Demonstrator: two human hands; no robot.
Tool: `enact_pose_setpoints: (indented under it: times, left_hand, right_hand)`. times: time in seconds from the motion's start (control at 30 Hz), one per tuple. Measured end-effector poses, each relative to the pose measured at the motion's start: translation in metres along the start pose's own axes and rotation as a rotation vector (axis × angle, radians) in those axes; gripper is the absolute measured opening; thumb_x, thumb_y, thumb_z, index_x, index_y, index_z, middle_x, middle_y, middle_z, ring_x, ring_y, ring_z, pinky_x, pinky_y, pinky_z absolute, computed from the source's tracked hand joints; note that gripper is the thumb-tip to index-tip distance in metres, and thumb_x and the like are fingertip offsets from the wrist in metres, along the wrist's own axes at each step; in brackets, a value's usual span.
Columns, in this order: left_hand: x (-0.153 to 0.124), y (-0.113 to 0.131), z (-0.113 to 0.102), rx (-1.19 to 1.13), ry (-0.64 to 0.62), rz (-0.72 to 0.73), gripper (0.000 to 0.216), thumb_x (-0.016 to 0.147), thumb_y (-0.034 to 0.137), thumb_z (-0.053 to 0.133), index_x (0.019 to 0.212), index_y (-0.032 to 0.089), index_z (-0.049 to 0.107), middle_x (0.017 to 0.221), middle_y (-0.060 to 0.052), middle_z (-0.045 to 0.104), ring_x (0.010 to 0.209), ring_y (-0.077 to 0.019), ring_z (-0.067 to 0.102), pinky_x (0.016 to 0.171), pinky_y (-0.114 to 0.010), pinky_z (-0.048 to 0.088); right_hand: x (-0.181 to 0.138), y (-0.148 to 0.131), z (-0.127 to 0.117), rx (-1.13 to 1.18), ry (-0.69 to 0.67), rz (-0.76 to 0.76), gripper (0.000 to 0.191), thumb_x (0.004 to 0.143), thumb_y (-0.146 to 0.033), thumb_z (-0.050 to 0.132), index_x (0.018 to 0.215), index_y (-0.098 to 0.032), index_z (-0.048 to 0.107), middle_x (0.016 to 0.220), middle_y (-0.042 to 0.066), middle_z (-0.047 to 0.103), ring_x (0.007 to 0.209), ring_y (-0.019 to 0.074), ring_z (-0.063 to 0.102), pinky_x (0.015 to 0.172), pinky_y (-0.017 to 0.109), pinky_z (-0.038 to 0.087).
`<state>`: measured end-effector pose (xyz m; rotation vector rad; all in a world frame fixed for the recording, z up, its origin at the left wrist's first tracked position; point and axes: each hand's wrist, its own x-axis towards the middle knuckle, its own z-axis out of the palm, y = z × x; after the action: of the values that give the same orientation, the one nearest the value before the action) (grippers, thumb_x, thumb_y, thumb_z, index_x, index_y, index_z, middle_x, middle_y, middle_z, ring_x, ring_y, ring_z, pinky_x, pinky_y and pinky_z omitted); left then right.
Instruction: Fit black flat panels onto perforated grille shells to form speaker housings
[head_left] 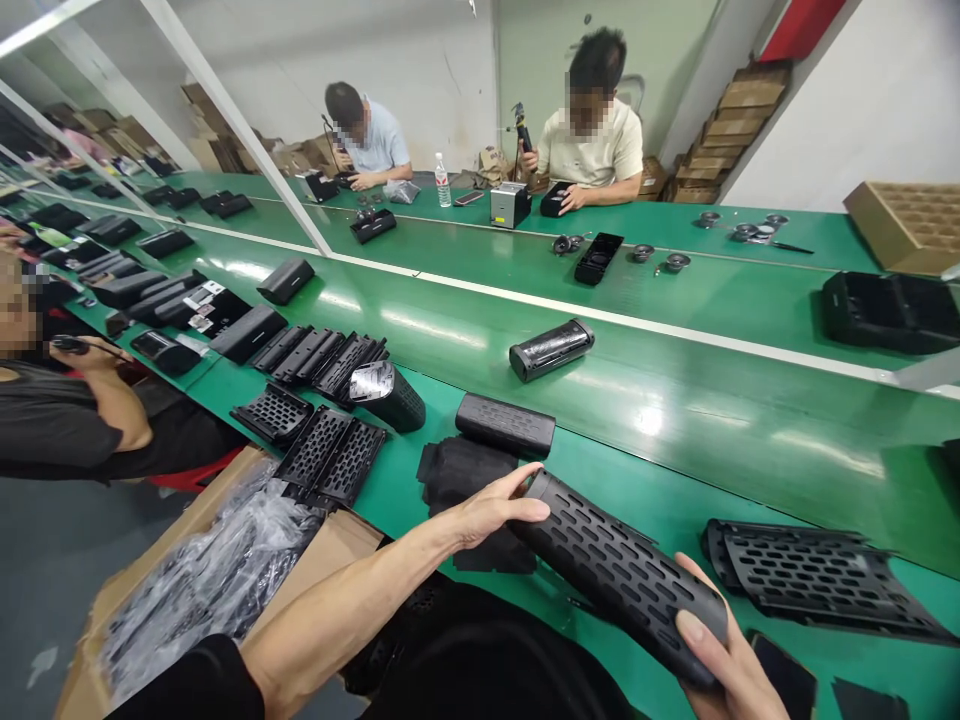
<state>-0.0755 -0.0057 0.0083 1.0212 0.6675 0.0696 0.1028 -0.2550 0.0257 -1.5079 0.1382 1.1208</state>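
A long black speaker housing [619, 560] with rows of slotted holes is held tilted above the green bench, close to my body. My left hand [499, 510] grips its far left end, thumb on top and fingers over the edge. At the near right end my right hand [720, 640] is wrapped round it, thumb on the slotted face. Black sheets of thin material [469, 480] lie behind my left wrist. Just beyond them rests another black slotted housing [506, 425]. Right of my right hand are stacked curved slotted panels [802, 575].
A housing [551, 350] lies on the green conveyor belt [420, 320]. Several panels [330, 450] and an upright housing [388, 395] stand left. A carton [176, 560] of plastic-wrapped parts sits below the bench. Two people work opposite; another person sits left. A dark phone-like slab [784, 675] lies right.
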Motion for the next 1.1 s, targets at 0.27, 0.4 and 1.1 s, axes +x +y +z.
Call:
enact_pose_setpoints:
  times: [0.27,0.4,1.1]
  left_hand:
    - [0.001,-0.008,-0.008,0.053,-0.032,0.160,0.091,0.079,0.044,0.081,0.159,0.024,0.042,0.149,-0.008,0.059,0.140,-0.0355,0.052,0.121,-0.051,0.037]
    - [-0.001,0.001,-0.011,0.094,-0.042,0.155,0.099,0.081,0.055,0.080,0.163,0.023,0.035,0.156,-0.012,0.054,0.145,-0.0378,0.047,0.122,-0.051,0.037]
    - [0.026,0.034,-0.017,0.277,-0.038,-0.008,0.104,0.076,0.052,0.084,0.163,0.026,0.033,0.144,-0.011,0.061,0.128,-0.0354,0.059,0.107,-0.048,0.051]
  right_hand:
    - [-0.001,0.004,-0.002,-0.143,-0.048,-0.121,0.085,0.078,-0.062,0.079,0.152,-0.041,0.043,0.147,0.009,0.056,0.130,0.0368,0.058,0.113,0.053,0.040]
    - [0.001,0.004,-0.006,-0.199,-0.101,-0.120,0.106,0.072,-0.070,0.081,0.161,-0.044,0.029,0.153,0.011,0.051,0.134,0.0389,0.054,0.111,0.055,0.042]
    - [0.019,-0.003,0.001,-0.168,-0.129,-0.014,0.082,0.083,-0.067,0.071,0.153,-0.035,0.044,0.159,0.008,0.047,0.145,0.0361,0.042,0.102,0.045,0.053]
